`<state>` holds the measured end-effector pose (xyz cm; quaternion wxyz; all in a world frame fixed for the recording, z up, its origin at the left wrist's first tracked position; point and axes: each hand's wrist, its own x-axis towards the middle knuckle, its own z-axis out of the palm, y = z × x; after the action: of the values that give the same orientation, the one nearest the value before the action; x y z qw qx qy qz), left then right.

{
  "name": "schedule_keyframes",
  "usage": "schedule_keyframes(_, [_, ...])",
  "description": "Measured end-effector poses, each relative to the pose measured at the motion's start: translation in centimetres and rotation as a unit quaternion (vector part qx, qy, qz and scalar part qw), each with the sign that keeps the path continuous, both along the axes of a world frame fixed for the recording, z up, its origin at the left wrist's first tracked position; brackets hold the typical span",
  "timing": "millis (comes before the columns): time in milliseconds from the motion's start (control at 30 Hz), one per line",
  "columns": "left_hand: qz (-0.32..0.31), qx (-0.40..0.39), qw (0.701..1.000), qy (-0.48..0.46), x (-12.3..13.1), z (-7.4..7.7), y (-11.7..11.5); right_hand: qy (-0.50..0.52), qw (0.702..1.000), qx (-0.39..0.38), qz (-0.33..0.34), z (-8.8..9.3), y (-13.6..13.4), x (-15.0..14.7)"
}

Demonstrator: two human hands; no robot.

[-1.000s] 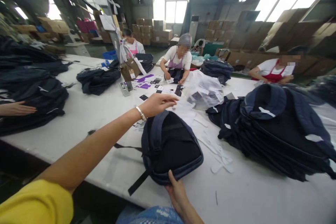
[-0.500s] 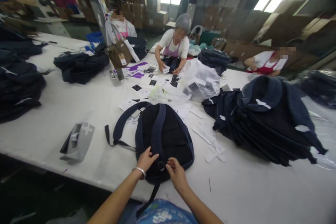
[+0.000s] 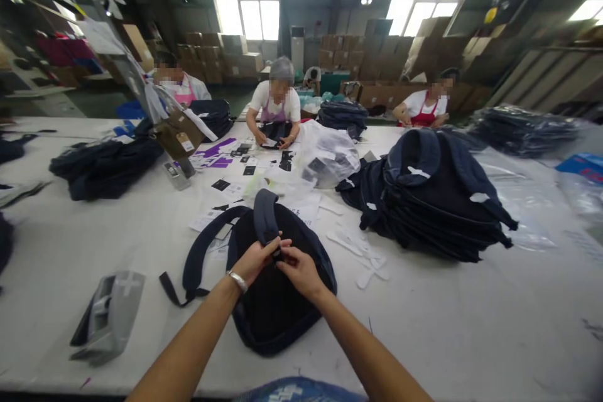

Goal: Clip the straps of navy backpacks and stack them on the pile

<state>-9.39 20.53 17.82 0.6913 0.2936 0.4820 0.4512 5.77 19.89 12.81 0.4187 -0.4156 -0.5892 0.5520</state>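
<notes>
I judge the work on this pack to be midway. The dark navy fabric backpack (image 3: 277,292) lies flat on the white table (image 3: 471,326) straight ahead of me at twelve o'clock, black back panel up and top end away from me. My left hand (image 3: 257,259) and right hand (image 3: 300,271) meet over the middle of the panel, both clenched on the navy padded shoulder strap (image 3: 266,217), which arches up from the top of the pack to my fingers. My fingertips hide whatever small part sits between them, so I cannot tell whether a buckle is threaded.

The second navy strap (image 3: 200,248) lies slack in a loop on the table at ten o'clock of the pack, touched by neither hand, so that side looks left to do. The pack is not with the stack of folded navy backpacks (image 3: 433,201) at two o'clock.

The pack looks soft and empty, sagging flat, its rim a lighter blue than the panel. A grey plastic hand tool (image 3: 106,317) lies at eight o'clock, and white paper strips (image 3: 362,254) are scattered at three o'clock.
</notes>
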Motion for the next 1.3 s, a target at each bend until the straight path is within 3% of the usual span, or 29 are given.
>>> schedule_keyframes(100, [-0.022, -0.001, 0.999, 0.029, 0.4, 1.1, 2.4, -0.02, 1.0, -0.015, 0.004, 0.6, 2.2, 1.2])
schedule_keyframes(267, [-0.001, 0.043, 0.999, 0.001, 1.1, 2.7, 6.4, -0.047, 0.999, -0.022, -0.013, 1.6, 5.9, 2.8])
schedule_keyframes(500, [0.063, 0.066, 0.995, -0.026, 3.5, 2.4, 11.6, 0.034, 0.996, -0.061, 0.049, 0.7, 11.8, 3.9])
schedule_keyframes(600, [0.086, 0.062, 0.994, -0.022, 4.1, 1.8, 13.5, 0.014, 0.994, -0.08, 0.074, 0.1, 12.7, 4.4])
schedule_keyframes(767, [0.093, 0.055, 0.994, -0.023, 4.2, -0.2, 15.5, -0.054, 0.994, -0.037, 0.089, -1.6, 12.5, 5.1])
schedule_keyframes(1000, [0.097, 0.042, 0.994, -0.025, 4.2, -3.2, 16.7, -0.07, 0.993, -0.059, 0.072, -5.0, 11.4, 5.9])
schedule_keyframes(1300, [0.134, 0.007, 0.99, -0.036, 4.7, -5.8, 17.3, -0.123, 0.988, -0.046, 0.079, -7.7, 9.9, 7.7])
